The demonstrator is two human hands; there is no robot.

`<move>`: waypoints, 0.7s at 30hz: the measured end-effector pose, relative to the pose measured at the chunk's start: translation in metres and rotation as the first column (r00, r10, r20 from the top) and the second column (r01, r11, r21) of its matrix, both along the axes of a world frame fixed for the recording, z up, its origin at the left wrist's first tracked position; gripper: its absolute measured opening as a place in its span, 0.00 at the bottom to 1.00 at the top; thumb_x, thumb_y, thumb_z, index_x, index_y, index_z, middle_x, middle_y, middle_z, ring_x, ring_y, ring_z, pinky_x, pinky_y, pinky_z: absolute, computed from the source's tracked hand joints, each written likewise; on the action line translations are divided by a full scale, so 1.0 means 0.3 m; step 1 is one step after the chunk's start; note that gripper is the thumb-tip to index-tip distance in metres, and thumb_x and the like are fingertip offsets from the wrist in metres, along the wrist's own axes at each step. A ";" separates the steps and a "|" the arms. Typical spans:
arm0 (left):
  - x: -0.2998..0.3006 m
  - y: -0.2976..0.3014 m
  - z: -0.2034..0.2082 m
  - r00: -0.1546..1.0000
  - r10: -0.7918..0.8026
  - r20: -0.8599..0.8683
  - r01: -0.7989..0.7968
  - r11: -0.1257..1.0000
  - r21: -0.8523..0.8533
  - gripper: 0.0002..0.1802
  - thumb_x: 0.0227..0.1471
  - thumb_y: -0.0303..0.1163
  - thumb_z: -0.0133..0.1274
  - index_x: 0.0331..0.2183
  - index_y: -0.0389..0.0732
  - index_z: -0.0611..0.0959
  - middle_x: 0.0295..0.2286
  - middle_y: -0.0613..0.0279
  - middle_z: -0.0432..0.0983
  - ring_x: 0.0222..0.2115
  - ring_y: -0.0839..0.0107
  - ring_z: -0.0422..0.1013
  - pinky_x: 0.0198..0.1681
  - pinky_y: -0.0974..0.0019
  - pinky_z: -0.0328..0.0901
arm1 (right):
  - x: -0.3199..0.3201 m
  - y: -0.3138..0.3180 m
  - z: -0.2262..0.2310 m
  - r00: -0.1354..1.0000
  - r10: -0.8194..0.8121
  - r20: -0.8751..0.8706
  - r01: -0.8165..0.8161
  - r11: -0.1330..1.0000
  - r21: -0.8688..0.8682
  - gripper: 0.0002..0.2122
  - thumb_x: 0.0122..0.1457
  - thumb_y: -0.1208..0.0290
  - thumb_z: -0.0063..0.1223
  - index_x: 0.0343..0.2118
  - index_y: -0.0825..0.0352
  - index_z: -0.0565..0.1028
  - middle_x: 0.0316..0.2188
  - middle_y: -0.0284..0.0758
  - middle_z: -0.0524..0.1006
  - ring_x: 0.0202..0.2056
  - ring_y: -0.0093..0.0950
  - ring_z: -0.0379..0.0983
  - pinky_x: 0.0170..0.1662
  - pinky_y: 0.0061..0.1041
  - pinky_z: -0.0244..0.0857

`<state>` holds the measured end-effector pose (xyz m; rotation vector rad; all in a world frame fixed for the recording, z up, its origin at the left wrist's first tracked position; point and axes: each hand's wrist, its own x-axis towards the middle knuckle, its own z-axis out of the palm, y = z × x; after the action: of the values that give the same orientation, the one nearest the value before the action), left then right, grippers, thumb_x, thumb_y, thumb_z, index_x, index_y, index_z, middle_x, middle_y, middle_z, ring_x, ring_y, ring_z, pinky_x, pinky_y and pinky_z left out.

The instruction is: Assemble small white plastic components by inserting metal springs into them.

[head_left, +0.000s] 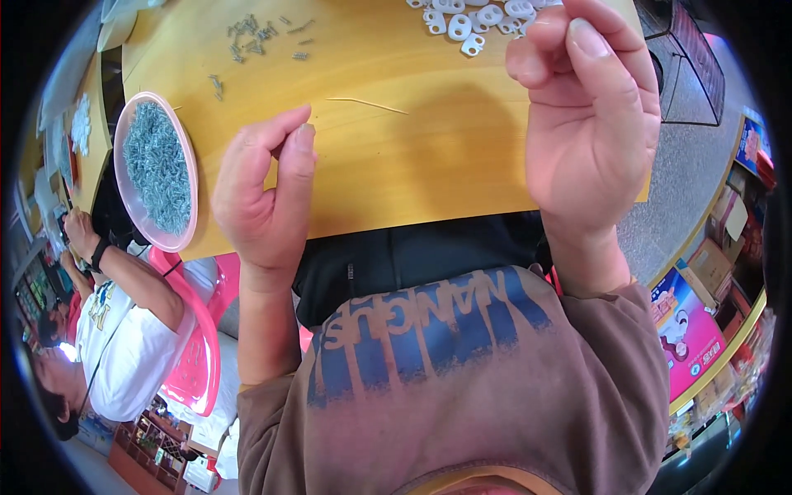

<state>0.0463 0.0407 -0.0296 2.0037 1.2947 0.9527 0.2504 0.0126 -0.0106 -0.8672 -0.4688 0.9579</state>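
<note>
My left hand (268, 181) hovers over the near left part of the wooden table (363, 173), fingers curled and thumb tip close to the index fingertip. Anything it might pinch is too small or hidden to see. Raised higher at the right, my right hand (590, 124) has its fingers bent in and its thumb against them; what may be between them does not show. White plastic pieces with two holes (459, 27) lie beyond it. A thin wooden stick (367, 105) rests between the hands. To the left stands a pink bowl (193, 169) full of small metal springs (157, 165).
Loose springs (252, 35) are scattered at the table's far left. A co-worker in a white shirt (124, 346) sits on a pink chair (198, 363) at my left. Shelves with boxes (709, 268) and a black wire-framed stand (697, 66) are on the right.
</note>
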 end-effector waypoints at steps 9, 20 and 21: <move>-0.038 -0.007 0.012 0.969 0.184 0.163 -0.138 0.957 -0.256 0.08 0.47 0.23 0.46 0.32 0.30 0.75 0.24 0.62 0.70 0.22 0.79 0.66 0.26 0.80 0.61 | 0.044 0.121 -0.153 0.873 0.467 -0.144 -0.111 0.476 0.872 0.07 0.50 0.77 0.42 0.33 0.70 0.69 0.22 0.36 0.71 0.17 0.20 0.62 0.22 0.14 0.58; 0.181 -0.003 0.059 0.980 -0.182 -0.075 0.185 0.982 0.028 0.06 0.40 0.21 0.50 0.27 0.34 0.77 0.21 0.58 0.71 0.21 0.68 0.68 0.26 0.71 0.63 | 0.238 0.030 0.041 0.971 -0.124 0.204 0.045 0.934 0.354 0.09 0.51 0.79 0.40 0.35 0.74 0.69 0.25 0.36 0.71 0.22 0.21 0.62 0.28 0.17 0.57; 0.205 0.004 0.055 0.965 -0.255 -0.067 0.259 0.963 0.077 0.06 0.40 0.21 0.50 0.27 0.34 0.77 0.21 0.57 0.71 0.21 0.67 0.68 0.26 0.70 0.63 | 0.230 0.039 0.047 0.969 -0.184 0.163 0.139 0.958 0.252 0.08 0.51 0.79 0.40 0.34 0.73 0.69 0.23 0.35 0.70 0.21 0.20 0.61 0.27 0.16 0.57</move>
<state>0.1078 0.0419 -0.0131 2.2133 1.0041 0.8443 0.3195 0.0243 0.0034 -0.7659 -0.6486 0.6566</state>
